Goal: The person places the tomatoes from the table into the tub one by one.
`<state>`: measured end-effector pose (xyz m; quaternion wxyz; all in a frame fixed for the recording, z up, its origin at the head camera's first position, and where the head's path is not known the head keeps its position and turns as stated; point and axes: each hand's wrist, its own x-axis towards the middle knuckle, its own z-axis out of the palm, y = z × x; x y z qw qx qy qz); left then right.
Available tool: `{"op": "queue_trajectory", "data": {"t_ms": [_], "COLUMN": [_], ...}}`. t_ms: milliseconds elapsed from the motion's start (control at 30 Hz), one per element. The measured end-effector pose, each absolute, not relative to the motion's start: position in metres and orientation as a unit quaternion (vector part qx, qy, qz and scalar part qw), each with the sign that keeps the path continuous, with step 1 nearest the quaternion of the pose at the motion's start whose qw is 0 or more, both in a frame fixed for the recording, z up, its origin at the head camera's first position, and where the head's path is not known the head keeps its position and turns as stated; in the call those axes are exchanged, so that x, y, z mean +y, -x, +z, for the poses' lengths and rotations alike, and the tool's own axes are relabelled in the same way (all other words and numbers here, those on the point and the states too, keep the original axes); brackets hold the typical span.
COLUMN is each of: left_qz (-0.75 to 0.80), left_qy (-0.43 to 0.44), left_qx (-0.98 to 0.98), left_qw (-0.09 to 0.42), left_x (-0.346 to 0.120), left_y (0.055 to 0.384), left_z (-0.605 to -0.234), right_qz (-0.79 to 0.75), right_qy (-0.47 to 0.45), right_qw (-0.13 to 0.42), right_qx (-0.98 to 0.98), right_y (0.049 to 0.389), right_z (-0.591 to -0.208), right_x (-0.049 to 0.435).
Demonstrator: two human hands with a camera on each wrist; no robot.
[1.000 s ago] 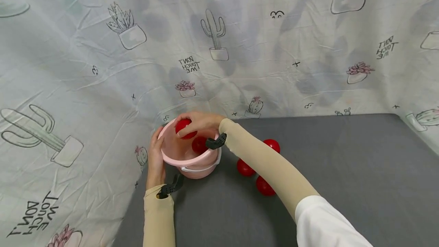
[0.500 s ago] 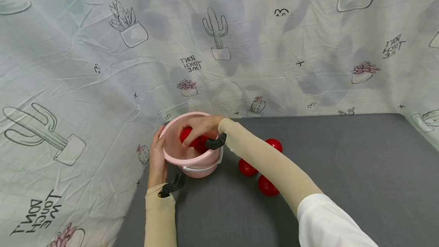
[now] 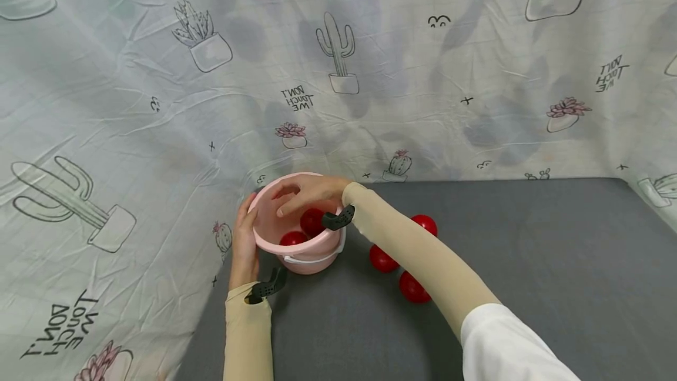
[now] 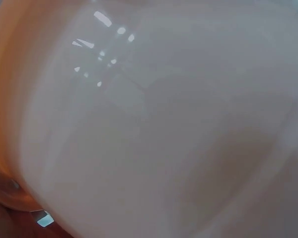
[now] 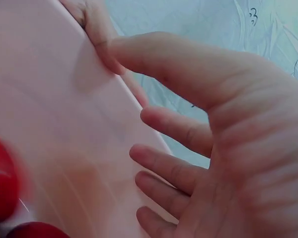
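A pink bucket (image 3: pixel 270 227) with a white handle stands tilted toward me in the head view. My left hand (image 3: pixel 244 246) grips its left rim; the right wrist view shows those fingers (image 5: pixel 103 42) hooked over the edge. Above the bucket's mouth is my right hand (image 3: pixel 312 190), its fingers loosely spread around nothing. Inside lie glossy red balls, one (image 3: pixel 313 222) against the right side and another (image 3: pixel 293 238) near the front rim. The right wrist view has my open right palm (image 5: pixel 238 148) beside the bucket wall, with a blurred red ball (image 5: pixel 2 181) at lower left.
Three more red balls, such as the nearest one (image 3: pixel 414 287), lie on the grey tabletop (image 3: pixel 529 263), partly behind my right forearm. A cactus-print cloth (image 3: pixel 402 75) hangs behind and to the left, close to the bucket.
My right hand has lowered a red ball into the bucket and let it go, then risen slightly with its fingers opened. My left hand has kept its grip on the rim.
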<state>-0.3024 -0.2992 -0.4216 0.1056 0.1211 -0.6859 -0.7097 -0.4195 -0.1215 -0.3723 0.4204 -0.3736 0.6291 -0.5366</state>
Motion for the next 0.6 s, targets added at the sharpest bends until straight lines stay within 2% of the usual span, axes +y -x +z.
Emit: {"op": "queue_trajectory", "data": {"t_ms": [200, 600], "left_qz": [-0.708, -0.717], "left_qy": [-0.117, -0.117], "left_qx": [-0.688, -0.679], "left_qw": [0.107, 0.106], "left_x": [-0.2989, -0.2979], "left_y": [0.3015, 0.3013], "left_z": [-0.4216, -0.4194], "right_qz": [-0.532, -0.537], "right_qy": [0.376, 0.391], "right_qw": [0.421, 0.366], "right_qx": [0.631, 0.652], "right_y": [0.4185, 0.4196], "right_z": [-0.3727, -0.3694], "right_x": [-0.1216, -0.1211]}}
